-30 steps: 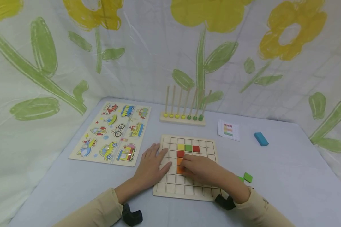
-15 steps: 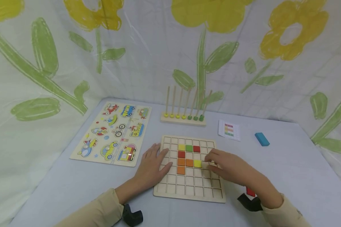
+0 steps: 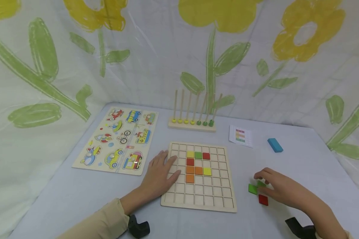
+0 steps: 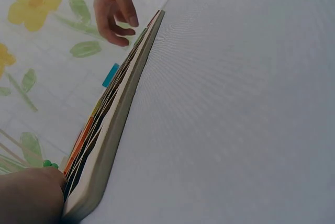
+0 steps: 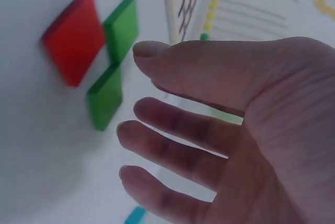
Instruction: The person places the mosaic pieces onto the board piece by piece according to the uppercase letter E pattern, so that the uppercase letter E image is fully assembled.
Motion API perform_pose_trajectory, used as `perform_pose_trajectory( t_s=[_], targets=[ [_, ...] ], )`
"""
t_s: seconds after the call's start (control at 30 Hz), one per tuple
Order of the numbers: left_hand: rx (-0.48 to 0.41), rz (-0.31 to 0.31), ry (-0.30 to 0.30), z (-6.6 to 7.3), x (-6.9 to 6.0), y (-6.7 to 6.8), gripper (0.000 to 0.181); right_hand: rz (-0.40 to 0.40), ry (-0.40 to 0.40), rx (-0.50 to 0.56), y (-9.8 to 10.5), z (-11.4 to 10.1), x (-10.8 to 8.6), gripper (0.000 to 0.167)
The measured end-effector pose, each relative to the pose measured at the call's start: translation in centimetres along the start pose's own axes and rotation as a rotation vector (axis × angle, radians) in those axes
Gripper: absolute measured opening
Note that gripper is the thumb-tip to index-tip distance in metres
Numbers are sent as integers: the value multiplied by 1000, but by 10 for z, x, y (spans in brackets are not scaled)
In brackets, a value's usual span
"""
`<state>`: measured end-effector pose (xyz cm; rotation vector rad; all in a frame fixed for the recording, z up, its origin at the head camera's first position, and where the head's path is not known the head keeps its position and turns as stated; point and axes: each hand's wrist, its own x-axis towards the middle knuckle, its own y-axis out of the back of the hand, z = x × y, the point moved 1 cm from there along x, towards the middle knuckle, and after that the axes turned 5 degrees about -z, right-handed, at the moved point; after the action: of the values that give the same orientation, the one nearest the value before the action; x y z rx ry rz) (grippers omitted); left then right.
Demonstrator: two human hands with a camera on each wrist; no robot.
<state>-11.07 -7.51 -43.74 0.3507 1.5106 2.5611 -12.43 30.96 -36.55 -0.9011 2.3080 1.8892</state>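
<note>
My left hand rests with spread fingers on the left edge of a wooden grid board. Square tiles lie in the board's cells: yellow, green and red in one row, with a red, several orange and another yellow tile below. Right of the board, my right hand hovers over loose tiles, its fingers loosely bent and apart. Beneath it lie two green tiles and a red tile. In the right wrist view nothing sits between thumb and fingers.
A vehicle picture puzzle lies left of the board. Behind stands a peg rack with yellow and green beads. A printed pattern card and a blue block lie at the back right. A flowered curtain closes the far side.
My right hand has lifted off the board and moved right to the loose tiles. An orange and a yellow tile now show in the row it covered. My left hand stays in place.
</note>
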Motion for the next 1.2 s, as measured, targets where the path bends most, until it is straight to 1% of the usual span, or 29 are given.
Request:
perform_pose_trajectory(
  t_s=[0.07,0.17,0.33,0.43,0.5,0.7,0.87,1.0,1.2],
  targets=[
    [-6,-2,1,0,0,1,57,-4,-12,2,-3,5,-2,33],
    [-12,-5,3,1,0,1,57,2,-1,-2,-7,10,-3,32],
    [-24,-15,4,1,0,1,57,39,31,-29,-11,14,-1,31],
    [-22,-12,3,1,0,1,57,59,43,-44,-11,15,0,31],
    [-21,-8,1,1,0,0,57,65,38,-48,-11,14,0,32],
    [-18,-2,-7,1,0,0,57,45,6,-23,-9,15,1,35],
    [-14,-4,-7,1,1,0,57,56,16,-29,-9,12,3,36],
    [-20,-10,-6,0,1,0,57,99,54,-34,-8,4,4,34],
    [-10,-5,-2,0,0,0,57,179,177,-71,-6,-17,13,30]
  ],
)
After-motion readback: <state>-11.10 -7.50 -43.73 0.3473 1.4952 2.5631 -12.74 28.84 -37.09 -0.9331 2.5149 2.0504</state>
